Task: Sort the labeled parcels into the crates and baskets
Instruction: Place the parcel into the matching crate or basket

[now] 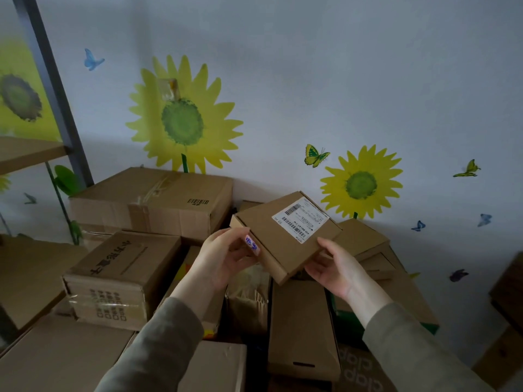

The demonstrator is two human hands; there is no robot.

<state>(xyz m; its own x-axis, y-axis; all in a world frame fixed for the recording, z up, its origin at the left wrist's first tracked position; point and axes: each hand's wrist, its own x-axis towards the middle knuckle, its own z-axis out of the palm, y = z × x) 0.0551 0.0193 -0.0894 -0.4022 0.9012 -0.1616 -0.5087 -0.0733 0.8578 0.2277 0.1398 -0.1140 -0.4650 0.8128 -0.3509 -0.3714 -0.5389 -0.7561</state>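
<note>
While holding the flat labeled parcel (268, 250) label-up just above the stacked cartons (124, 275), left hand (223, 257) and right hand (336, 268) with fingers (227, 236) curled round its near edges, apparently reading the shipping label (301, 220), next likely needing a carry to the matching crate, none in view.
</note>
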